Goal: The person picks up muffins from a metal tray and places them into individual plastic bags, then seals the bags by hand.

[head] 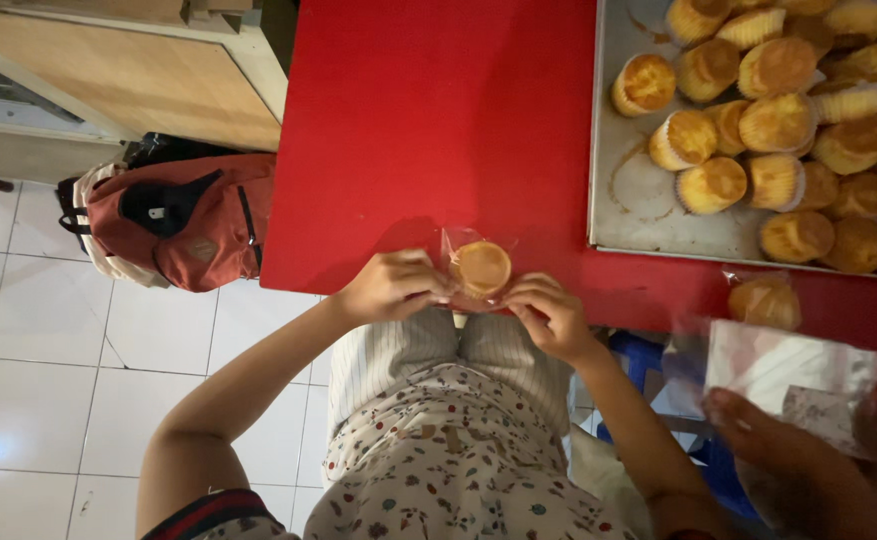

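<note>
Both hands, the left hand (390, 287) and the right hand (548, 315), pinch the clear bag (478, 272) around one small golden cake (481, 267), fingers closed on its edges at the near rim of the red table (428, 120). Beyond to the right, a metal tray (633, 200) holds many cupcakes (778, 120). A red backpack (193, 220) lies on the tiled floor.

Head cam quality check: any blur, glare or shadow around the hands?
Head view: left hand, right hand and the wrapped cupcake fairly sharp; their soft shadow falls on the red table; another person's hand at bottom right is blurred and dim; mild glare on the floor tiles.
</note>
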